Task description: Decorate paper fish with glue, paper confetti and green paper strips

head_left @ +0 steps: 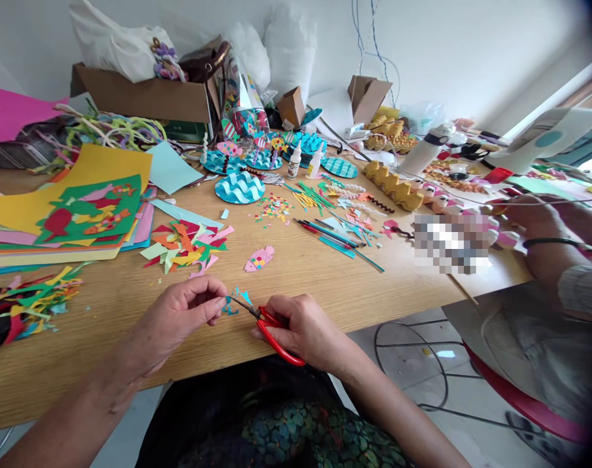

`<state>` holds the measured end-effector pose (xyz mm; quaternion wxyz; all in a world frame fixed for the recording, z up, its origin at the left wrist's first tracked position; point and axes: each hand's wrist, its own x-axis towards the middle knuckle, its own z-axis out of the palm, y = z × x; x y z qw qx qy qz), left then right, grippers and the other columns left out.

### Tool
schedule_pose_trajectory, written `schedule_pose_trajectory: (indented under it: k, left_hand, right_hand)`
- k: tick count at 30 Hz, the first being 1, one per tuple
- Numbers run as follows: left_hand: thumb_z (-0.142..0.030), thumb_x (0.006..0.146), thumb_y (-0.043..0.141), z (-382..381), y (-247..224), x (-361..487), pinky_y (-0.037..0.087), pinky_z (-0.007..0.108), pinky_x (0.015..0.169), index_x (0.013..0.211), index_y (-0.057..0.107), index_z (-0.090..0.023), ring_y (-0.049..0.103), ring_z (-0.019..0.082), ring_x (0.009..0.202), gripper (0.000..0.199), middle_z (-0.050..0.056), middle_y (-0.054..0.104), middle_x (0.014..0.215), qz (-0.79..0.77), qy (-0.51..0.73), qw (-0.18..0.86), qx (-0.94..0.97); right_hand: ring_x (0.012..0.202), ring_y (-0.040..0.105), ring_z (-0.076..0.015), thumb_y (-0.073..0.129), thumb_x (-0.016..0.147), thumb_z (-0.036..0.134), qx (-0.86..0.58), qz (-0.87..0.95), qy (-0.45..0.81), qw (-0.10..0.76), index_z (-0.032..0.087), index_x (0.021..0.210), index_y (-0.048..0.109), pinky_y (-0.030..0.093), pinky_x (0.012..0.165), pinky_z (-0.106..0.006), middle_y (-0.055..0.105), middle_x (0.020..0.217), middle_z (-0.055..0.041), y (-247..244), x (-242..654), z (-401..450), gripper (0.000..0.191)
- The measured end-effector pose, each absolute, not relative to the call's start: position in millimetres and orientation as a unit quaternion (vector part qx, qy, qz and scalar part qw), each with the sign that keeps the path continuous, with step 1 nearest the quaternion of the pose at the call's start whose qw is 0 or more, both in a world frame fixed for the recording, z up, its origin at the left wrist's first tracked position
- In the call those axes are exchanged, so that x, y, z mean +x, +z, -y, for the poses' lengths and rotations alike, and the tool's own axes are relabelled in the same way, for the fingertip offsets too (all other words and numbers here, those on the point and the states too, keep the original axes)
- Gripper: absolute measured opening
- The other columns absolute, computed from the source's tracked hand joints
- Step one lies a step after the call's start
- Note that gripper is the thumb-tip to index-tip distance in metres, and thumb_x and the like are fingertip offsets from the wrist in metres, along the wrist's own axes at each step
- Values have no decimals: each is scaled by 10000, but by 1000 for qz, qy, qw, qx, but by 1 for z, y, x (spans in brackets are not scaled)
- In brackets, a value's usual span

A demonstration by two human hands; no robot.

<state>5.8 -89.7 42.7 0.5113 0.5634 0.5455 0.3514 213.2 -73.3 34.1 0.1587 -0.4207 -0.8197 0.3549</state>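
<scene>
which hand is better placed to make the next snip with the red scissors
Right, most likely: the right hand has its fingers in the handles of the red scissors. The left hand seems to pinch a small blue scrap by their tips.

Head view, single — worn high, looking forward and steeply down across the surface (325,286). Near end: lap (276,429) at 6 o'clock, right hand (303,325) just above it, left hand (196,305) at 8. Far end — wall (335,39) at 12 o'clock.
</scene>
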Motion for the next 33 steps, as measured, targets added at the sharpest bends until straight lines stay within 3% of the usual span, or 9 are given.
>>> schedule_pose_trajectory:
  k: [21, 28, 33]
  left_hand:
    - [-288, 705, 534, 82, 46, -1, 406, 200, 505, 648, 554, -186, 448, 93, 544, 118, -39, 474, 603, -546, 273, 488, 624]
    - [-301, 710, 551, 82, 43, -1, 408, 212, 519, 691, 559, -185, 460, 96, 544, 118, -38, 490, 593, -563, 319, 499, 576]
    - [-304, 695, 574, 79, 45, -1, 402, 204, 504, 696, 554, -182, 466, 94, 543, 124, -38, 501, 580, -557, 347, 512, 554]
  right_hand:
    - [469, 309, -50, 547, 789, 417, -435, 827, 334, 125, 155, 634, 513, 203, 453, -190, 397, 520, 57, 37, 216, 72, 307]
    - [568, 482, -97, 490, 823, 413, -428, 877, 214, 41, 174, 811, 581, 230, 509, -234, 599, 679, -17, 44, 228, 66, 256]
    - [605, 554, -132, 483, 821, 368, -434, 887, 154, -39, 181, 831, 601, 231, 516, -254, 641, 725, -44, 55, 241, 55, 221]
